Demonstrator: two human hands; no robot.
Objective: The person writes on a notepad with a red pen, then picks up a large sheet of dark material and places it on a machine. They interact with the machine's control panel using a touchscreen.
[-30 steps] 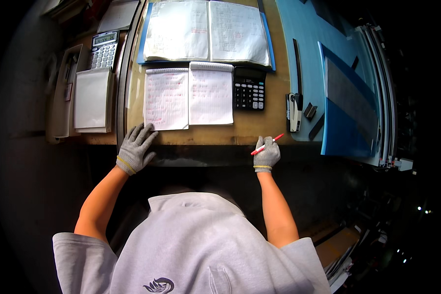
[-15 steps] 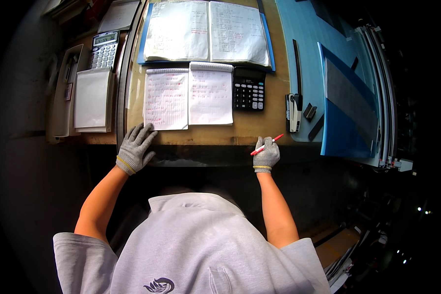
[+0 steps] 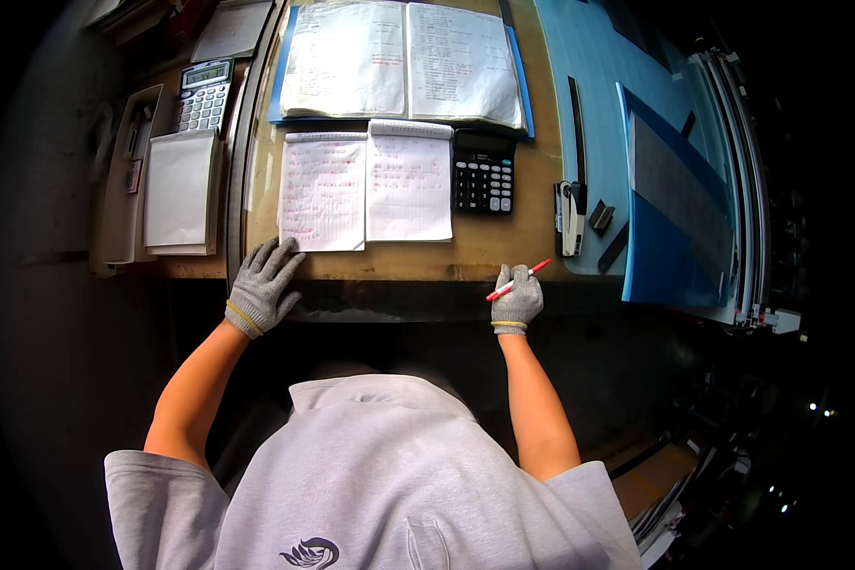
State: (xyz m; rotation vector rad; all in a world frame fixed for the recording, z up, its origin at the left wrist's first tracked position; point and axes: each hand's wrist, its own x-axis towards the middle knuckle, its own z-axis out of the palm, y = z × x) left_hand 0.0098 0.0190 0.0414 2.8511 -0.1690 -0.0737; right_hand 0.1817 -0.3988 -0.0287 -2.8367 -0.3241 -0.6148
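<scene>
Both my hands wear grey knit gloves with yellow cuff bands. Spread fingers of my left hand [image 3: 261,285] rest at the front edge of the desk, with the fingertips by the lower left corner of a notepad page [image 3: 323,195] marked in red writing. A second notepad [image 3: 408,185] lies right beside it, its upper pages flipped over. At the desk's front edge, my right hand [image 3: 518,299] is closed around a red and white pen [image 3: 532,271], which slants up to the right. Just above that hand, a black calculator [image 3: 484,176] lies against the second notepad.
An open ledger [image 3: 351,62] on a blue folder fills the back of the desk. At left are a silver calculator [image 3: 202,100], a paper stack [image 3: 180,195] and a narrow box [image 3: 122,223]. A stapler [image 3: 570,218], a binder clip [image 3: 600,217] and a blue folder [image 3: 670,256] lie at right.
</scene>
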